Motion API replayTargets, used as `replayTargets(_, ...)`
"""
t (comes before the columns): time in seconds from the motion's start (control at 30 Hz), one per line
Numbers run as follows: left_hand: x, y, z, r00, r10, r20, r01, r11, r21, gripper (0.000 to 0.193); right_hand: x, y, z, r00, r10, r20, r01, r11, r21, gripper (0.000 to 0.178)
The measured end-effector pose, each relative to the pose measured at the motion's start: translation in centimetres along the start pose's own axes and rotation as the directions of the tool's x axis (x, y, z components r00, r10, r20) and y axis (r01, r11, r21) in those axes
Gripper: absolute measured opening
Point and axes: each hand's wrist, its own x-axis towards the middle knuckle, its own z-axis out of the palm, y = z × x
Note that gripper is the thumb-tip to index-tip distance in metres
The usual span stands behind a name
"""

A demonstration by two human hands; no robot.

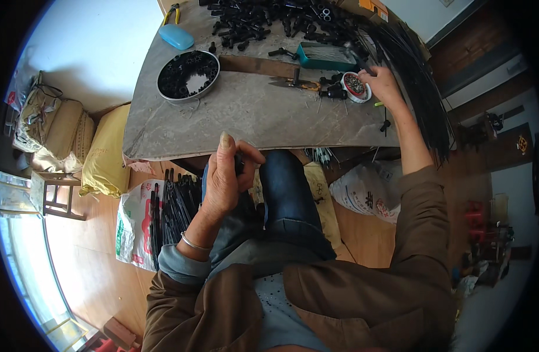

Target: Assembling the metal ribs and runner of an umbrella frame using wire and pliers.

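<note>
My left hand (223,179) is raised in front of the table's near edge, above my lap. Its fingers curl around a small black plastic piece (239,163), mostly hidden, with the thumb pointing up. My right hand (382,85) reaches to the right side of the table, fingers closed together beside a small white dish (361,98) with a red inside and tiny metal bits. A blurred dark, elongated shape (359,60) extends from its fingertips; what it is I cannot make out. Just beyond stands a teal tray (326,56) of thin metal pins.
A round metal bowl (184,101) holds black rings. Orange-handled scissors (298,84) lie mid-table, and a heap of black fittings (263,17) covers the far side. Long black rods (424,88) line the right edge. Yellow-handled pliers (173,13) and a light-blue case (176,37) sit far left.
</note>
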Motion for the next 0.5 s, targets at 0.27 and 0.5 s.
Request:
replayTargets(0.27,-1.7,0.0,-0.5,0.942,0.295,0.161,-0.272,0.951,-0.151,0.069,-9.8,-9.7,-0.3,0.848,-0.380,0.369,-0.272,0.285,0.919,0.022)
replayTargets(0.5,-3.2,0.5,-1.0,0.924,0.381,-0.021,-0.381,0.923,-0.054,0.047,-15.8,-18.5,3.3,0.714,-0.517,0.472,-0.409,0.238,0.881,0.020)
